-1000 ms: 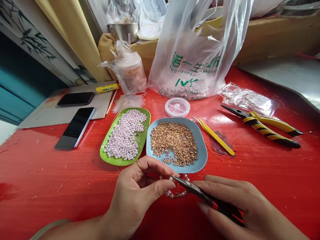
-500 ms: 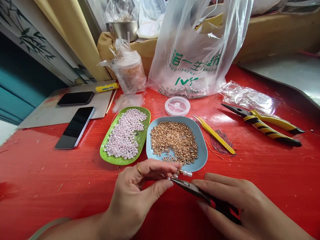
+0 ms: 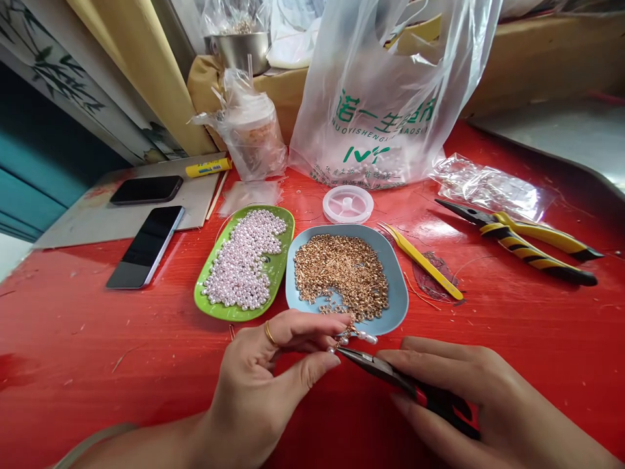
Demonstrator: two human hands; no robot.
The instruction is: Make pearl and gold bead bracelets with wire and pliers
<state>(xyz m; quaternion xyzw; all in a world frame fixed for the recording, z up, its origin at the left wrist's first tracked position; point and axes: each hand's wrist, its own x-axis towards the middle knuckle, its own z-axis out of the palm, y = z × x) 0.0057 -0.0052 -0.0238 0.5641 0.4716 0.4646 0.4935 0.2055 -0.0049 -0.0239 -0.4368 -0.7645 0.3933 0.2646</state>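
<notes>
Between the thumb and fingers of my left hand [image 3: 278,378] is a small beaded piece [image 3: 364,337] with white pearl beads and gold-coloured parts. My right hand [image 3: 469,384] is closed round a pair of needle-nose pliers [image 3: 375,367] with dark handles and a bit of red. The pliers' tips meet the beadwork by my left thumb; whether the jaws grip a part there is too small to tell. Just beyond my fingers stands a blue tray [image 3: 398,312] of gold-coloured beads and pins. Left of it lies a green tray [image 3: 278,273] of pale pink pearl beads.
Yellow tweezers [image 3: 427,266] and yellow-black pliers [image 3: 522,241] lie to the right. A round clear case [image 3: 347,205] sits behind the blue tray. Farther back are a plastic bag [image 3: 390,111] and a wrapped cup [image 3: 254,137]. Two phones [image 3: 146,247] lie at left.
The view has shifted slightly. Both hands keep nearly the same pose, and the dangling pearl beads have tilted a little downward at their outer end.
</notes>
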